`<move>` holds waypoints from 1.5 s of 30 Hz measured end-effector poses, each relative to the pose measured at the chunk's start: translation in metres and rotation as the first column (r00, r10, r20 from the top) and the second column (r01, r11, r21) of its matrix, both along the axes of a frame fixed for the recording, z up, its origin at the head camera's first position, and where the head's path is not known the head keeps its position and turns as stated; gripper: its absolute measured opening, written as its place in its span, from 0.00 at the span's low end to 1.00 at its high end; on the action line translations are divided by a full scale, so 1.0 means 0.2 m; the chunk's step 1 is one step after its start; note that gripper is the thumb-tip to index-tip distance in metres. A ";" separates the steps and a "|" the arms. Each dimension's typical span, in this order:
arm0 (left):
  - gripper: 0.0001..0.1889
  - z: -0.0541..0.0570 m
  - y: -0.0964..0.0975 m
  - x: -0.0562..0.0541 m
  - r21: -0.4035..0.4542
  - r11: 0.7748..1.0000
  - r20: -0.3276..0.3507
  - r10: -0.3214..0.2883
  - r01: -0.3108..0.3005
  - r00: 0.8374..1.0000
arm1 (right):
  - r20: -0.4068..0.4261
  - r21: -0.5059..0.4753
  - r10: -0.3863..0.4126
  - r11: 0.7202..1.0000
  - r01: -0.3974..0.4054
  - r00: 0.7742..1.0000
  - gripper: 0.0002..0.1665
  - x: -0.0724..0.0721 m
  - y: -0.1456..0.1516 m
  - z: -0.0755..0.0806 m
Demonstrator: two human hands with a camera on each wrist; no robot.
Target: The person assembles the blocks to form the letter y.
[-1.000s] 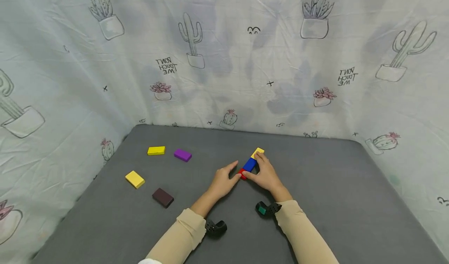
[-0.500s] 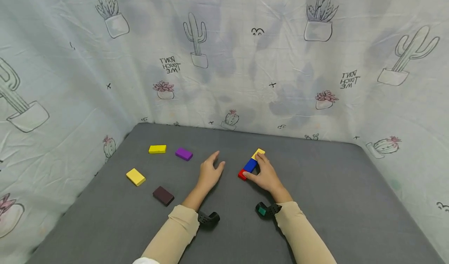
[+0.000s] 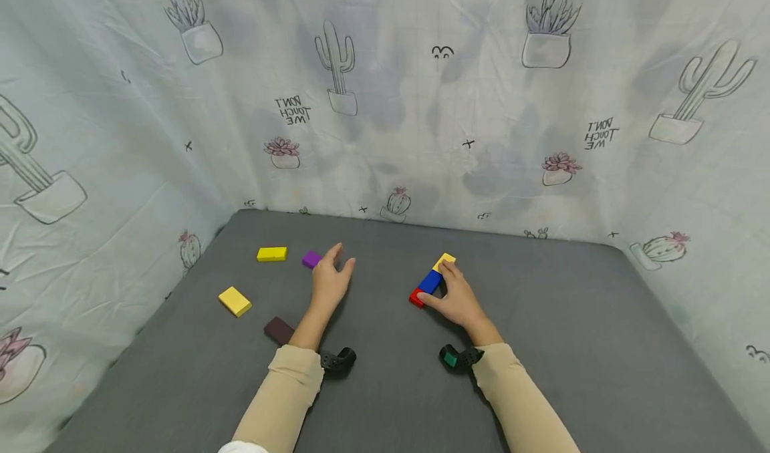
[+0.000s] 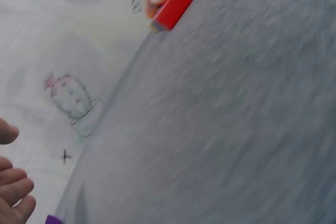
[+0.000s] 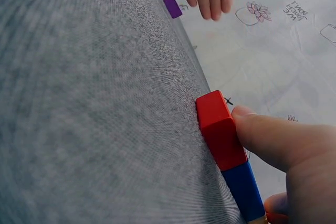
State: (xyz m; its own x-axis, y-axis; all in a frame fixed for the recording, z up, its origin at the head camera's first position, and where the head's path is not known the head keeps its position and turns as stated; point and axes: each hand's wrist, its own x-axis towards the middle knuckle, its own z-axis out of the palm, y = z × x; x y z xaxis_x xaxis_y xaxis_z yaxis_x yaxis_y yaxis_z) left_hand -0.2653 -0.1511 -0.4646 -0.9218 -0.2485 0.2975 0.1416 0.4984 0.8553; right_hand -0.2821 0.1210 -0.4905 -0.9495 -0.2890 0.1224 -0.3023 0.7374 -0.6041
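Red (image 3: 416,297), blue (image 3: 430,282) and yellow (image 3: 444,262) blocks lie end to end in a slanting row on the dark grey table. My right hand (image 3: 460,303) holds this row, thumb at the red block and fingers at the yellow one. The right wrist view shows the thumb (image 5: 262,135) against the side of the red block. Further left, my left hand (image 3: 327,282) has its fingers spread and holds nothing. It overlaps the right end of a purple block (image 3: 311,259) in the head view.
Two more yellow blocks lie at the left, one farther back (image 3: 272,254) and one nearer (image 3: 234,301). A dark brown block (image 3: 279,331) is partly hidden by the left forearm. A curtain (image 3: 385,119) printed with cacti hangs behind the table.
My left hand has moved left, away from the red end of the row and over to the purple block. The right hand has stayed at the row.
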 end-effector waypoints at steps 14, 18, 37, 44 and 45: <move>0.35 0.01 -0.23 0.01 0.044 0.981 0.164 0.181 -0.191 0.970 | -0.005 -0.010 0.000 1.000 0.000 1.000 0.54 0.01 0.00 0.00; 0.38 0.01 -0.27 0.00 0.018 0.982 0.247 0.176 -0.186 0.953 | -0.010 -0.018 0.000 1.000 0.000 1.000 0.54 0.01 0.00 0.01; 0.39 -0.05 -0.29 -0.02 -0.134 0.987 0.342 0.135 -0.094 0.930 | 0.000 -0.010 -0.008 1.000 0.008 1.000 0.55 0.00 0.00 0.00; 0.37 -0.06 -0.29 -0.02 -0.167 0.982 0.324 0.136 -0.085 0.936 | 0.005 -0.007 -0.010 1.000 0.010 1.000 0.54 0.01 0.00 0.01; 0.37 -0.06 -0.29 -0.02 -0.172 0.981 0.321 0.137 -0.085 0.937 | 0.005 -0.005 -0.010 1.000 0.010 1.000 0.54 0.01 0.00 0.01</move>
State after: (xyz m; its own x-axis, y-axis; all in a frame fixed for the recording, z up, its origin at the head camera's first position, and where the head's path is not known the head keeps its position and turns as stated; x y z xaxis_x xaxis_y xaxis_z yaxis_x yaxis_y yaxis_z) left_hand -0.2685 -0.2091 -0.4768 -0.9434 -0.3307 0.0241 -0.1991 0.6232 0.7563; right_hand -0.2799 0.1205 -0.4878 -0.9529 -0.2788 0.1196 -0.2921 0.7371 -0.6094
